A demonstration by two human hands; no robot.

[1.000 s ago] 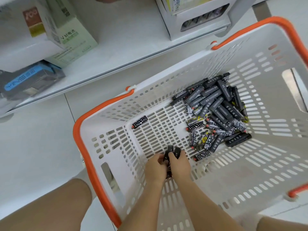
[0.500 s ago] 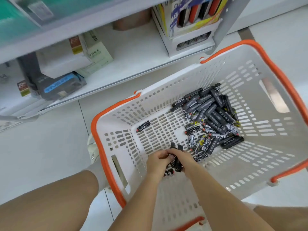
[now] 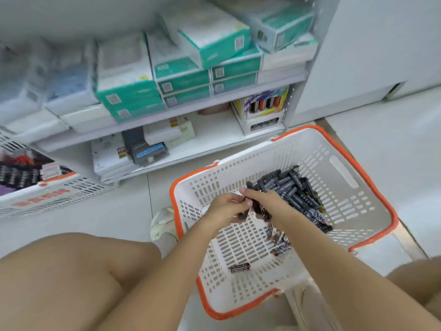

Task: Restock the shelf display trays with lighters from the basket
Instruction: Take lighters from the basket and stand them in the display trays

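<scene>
A: Where are the lighters [image 3: 292,191]?
B: Most lie heaped at the far right of the basket [image 3: 338,163], which sits on the floor [image 3: 119,211] by the shelf [image 3: 214,137]. 1 lies alone [image 3: 240,268] near the front.
A: And the hands?
B: Both are above the basket, close together. The left hand [image 3: 226,209] is curled around a few dark lighters. The right hand [image 3: 265,201] pinches more, fingers bent.
A: The tray?
B: A display tray [image 3: 262,115] stands at the shelf's right end.
</scene>
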